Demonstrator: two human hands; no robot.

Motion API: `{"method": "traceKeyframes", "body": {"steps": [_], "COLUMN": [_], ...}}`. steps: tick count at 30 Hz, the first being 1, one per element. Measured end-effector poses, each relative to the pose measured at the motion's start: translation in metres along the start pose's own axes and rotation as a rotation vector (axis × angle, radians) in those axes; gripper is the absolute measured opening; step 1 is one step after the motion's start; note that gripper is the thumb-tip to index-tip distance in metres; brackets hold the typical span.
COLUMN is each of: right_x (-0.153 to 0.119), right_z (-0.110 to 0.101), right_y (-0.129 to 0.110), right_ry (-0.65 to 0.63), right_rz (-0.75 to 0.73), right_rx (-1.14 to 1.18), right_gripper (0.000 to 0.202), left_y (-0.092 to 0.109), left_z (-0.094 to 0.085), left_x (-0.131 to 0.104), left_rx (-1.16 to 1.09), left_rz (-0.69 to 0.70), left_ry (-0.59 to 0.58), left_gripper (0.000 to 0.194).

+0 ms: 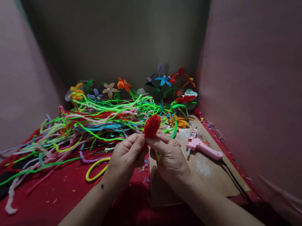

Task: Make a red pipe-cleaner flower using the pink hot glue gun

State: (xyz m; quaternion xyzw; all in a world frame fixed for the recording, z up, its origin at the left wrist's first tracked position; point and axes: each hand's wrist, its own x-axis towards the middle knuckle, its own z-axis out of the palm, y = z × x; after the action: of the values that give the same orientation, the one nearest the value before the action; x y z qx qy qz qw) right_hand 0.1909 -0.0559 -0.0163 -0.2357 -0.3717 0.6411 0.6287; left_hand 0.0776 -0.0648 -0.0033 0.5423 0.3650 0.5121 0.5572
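Between my two hands, a fuzzy red pipe-cleaner flower head [152, 126] is held upright over the front of the table. My left hand [128, 152] is closed, its thumb and forefinger pinching at the base of the red piece. From the right side, my right hand [171, 155] grips the lower edge of the same piece with thumb and fingers. A bit of yellow-green [158, 155] shows beneath the right fingers; whether it joins the flower head is hidden. Just behind the hands lies a big heap of loose pipe cleaners [109, 117] in green, pink, blue and red.
A pink hot glue gun [206, 148] with a black cord rests on a brown board [216, 175] at right. Finished pipe-cleaner flowers [163, 80] stand along the back wall. Orange pieces [180, 121] lie behind the board. A yellow loop [90, 172] sits on the red cloth [46, 192].
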Motion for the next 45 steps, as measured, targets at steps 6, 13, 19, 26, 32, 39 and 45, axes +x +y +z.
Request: {"method": "traceKeyframes", "body": {"steps": [6, 13, 19, 26, 32, 39, 45], "right_x": [-0.002, -0.002, -0.002, -0.003, -0.002, 0.002, 0.005], "right_z": [0.006, 0.007, 0.007, -0.003, -0.004, -0.005, -0.008], "right_y": [-0.001, -0.006, -0.005, -0.005, -0.013, -0.022, -0.022], "right_ry": [0.035, 0.141, 0.17, 0.085, -0.025, -0.147, -0.182], "right_rz": [0.125, 0.13, 0.077, -0.127, -0.055, 0.019, 0.16], "right_rx": [0.121, 0.186, 0.134, -0.168, -0.148, -0.112, -0.014], "right_gripper": [0.011, 0.014, 0.01, 0.008, 0.013, 0.012, 0.013], "left_y": [-0.004, -0.024, -0.026, -0.014, -0.006, 0.011, 0.016], "left_z": [0.003, -0.003, -0.004, 0.001, 0.007, 0.007, 0.004], "left_x": [-0.005, -0.002, 0.001, -0.005, -0.006, -0.007, -0.009], "left_rx": [0.202, 0.791, 1.091, 0.8, 0.298, -0.132, -0.297], "left_rz": [0.194, 0.728, 0.885, 0.692, 0.283, -0.037, -0.161], "left_ry": [0.116, 0.268, 0.248, 0.282, 0.367, 0.241, 0.046], "left_gripper": [0.031, 0.037, 0.03, 0.015, 0.015, 0.017, 0.009]}}
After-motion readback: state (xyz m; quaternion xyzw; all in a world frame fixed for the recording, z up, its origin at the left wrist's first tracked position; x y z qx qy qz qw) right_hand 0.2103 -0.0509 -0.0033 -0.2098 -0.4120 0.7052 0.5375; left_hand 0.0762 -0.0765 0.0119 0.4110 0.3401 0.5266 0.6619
